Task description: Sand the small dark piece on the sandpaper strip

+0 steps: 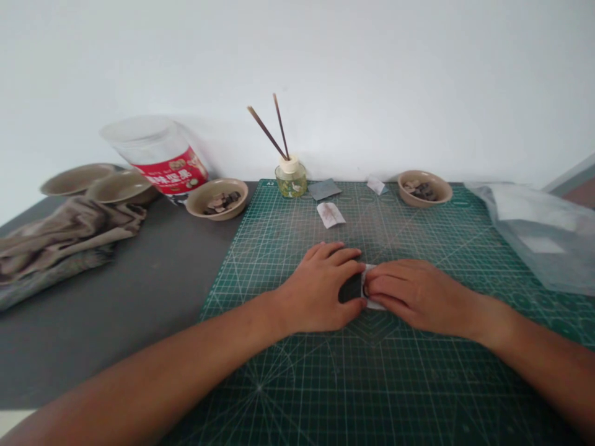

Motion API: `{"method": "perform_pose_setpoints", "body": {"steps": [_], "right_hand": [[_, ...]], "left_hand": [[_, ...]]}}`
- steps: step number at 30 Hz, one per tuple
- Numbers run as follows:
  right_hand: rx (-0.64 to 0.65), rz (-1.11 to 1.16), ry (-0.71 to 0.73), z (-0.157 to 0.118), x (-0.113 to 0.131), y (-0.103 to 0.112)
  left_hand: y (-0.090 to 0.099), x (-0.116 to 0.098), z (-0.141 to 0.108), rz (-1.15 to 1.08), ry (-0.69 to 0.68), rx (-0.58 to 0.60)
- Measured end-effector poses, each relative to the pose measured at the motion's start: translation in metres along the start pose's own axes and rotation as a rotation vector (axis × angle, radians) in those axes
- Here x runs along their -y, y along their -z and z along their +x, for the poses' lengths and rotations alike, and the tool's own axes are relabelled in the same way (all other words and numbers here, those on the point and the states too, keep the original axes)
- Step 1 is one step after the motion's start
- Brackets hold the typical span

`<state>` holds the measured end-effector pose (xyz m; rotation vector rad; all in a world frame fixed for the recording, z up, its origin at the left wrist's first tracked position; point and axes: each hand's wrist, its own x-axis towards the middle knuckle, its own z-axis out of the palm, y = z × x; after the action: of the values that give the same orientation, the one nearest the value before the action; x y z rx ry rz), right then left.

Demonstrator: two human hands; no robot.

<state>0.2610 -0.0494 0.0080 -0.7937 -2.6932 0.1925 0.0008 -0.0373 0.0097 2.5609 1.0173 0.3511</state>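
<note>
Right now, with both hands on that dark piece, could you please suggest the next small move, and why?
I would probably lift the right hand slightly to check the white paper, since its fingers hide most of it against the dark piece, while the left hand stays put, holding that piece on the green cutting mat.

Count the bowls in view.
4. Two tan bowls overlap at far left, behind the crumpled cloth. A third bowl, holding dark pieces, sits beside the green cutting mat. A fourth bowl sits on the mat's far edge. Another could be nested out of sight.
</note>
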Motion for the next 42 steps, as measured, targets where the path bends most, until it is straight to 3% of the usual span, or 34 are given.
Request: {"method": "perform_pose_setpoints", "body": {"steps": [5,9,15,19,24,26,30,35,39,42], "right_hand": [[0.032,0.012,-0.098,-0.004,-0.005,0.009],[0.108,0.132,-0.069,-0.005,0.002,0.012],[0.031,-0.026,-0.086,-0.003,-0.001,0.005],[0.110,0.101,-0.064,-0.005,-0.002,0.007],[0.021,-0.009,-0.110,-0.002,-0.006,0.007],[0.042,0.017,-0.123,-0.003,-0.007,0.008],[0.124,0.112,-0.054,-0.003,-0.003,0.006],[-0.017,-0.057,-0.091,-0.001,-0.010,0.002],[0.131,0.084,-0.044,-0.006,-0.012,0.009],[0.084,0.039,-0.025,-0.006,-0.009,0.007]], "left_hand": [[0.001,0.001,0.001,0.008,0.001,-0.013],[-0.001,0.001,0.001,0.016,-0.011,-0.003],[-0.002,0.001,0.002,0.033,0.004,-0.008],[-0.001,0.000,0.002,0.041,0.000,0.003],[-0.002,0.001,0.002,0.050,-0.011,-0.003],[-0.003,0.001,0.002,0.058,-0.010,-0.012],[-0.005,0.002,0.001,0.063,-0.033,-0.020],[-0.006,0.002,0.002,0.073,-0.036,-0.029],[-0.006,0.001,0.001,0.081,-0.041,-0.029],[-0.006,0.002,0.001,0.087,-0.054,-0.032]]}}
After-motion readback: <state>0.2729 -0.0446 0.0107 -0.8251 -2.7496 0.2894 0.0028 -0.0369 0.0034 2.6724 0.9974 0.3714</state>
